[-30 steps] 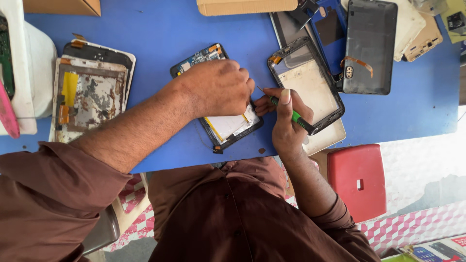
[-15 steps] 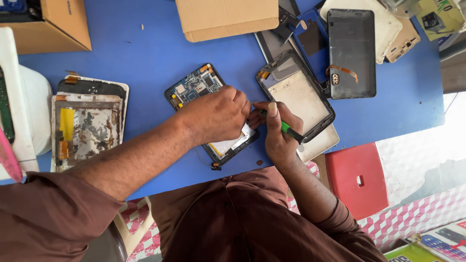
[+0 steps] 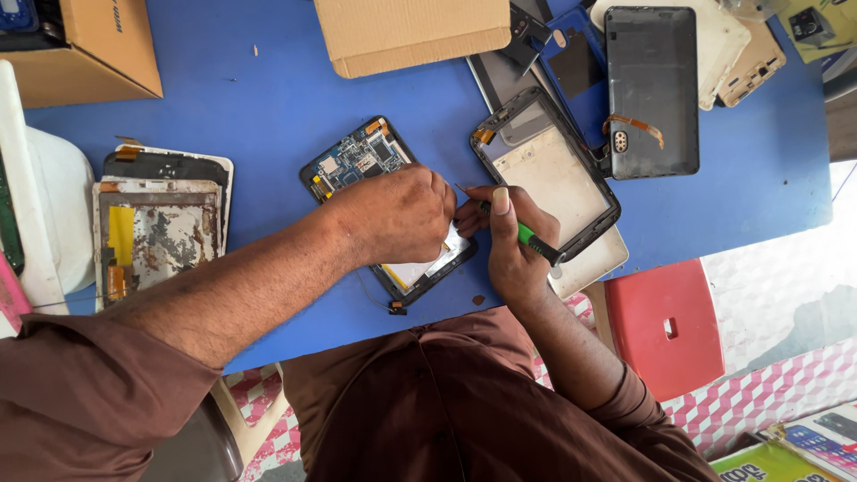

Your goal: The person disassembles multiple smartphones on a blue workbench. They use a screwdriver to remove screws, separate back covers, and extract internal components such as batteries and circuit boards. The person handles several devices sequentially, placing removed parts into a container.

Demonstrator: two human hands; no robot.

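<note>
An opened tablet (image 3: 361, 156) with a bare blue circuit board lies on the blue table (image 3: 259, 107). My left hand (image 3: 397, 214) presses down on its middle and covers the white battery area. My right hand (image 3: 509, 241) grips a green-and-black screwdriver (image 3: 534, 241) whose thin tip points left at the tablet's right edge, beside my left fingers. A thin black wire with a small connector (image 3: 393, 308) trails from the tablet's lower end.
A tablet frame (image 3: 549, 174) and dark back covers (image 3: 652, 89) lie at the right. Stacked broken tablets (image 3: 156, 228) sit at the left by a white object (image 3: 54, 196). Cardboard boxes (image 3: 411, 31) stand at the far edge. A red stool (image 3: 665, 326) is below the table.
The camera view has shifted, so the table and the far boxes show more. Both hands stay at the opened tablet, the right one still on the screwdriver.
</note>
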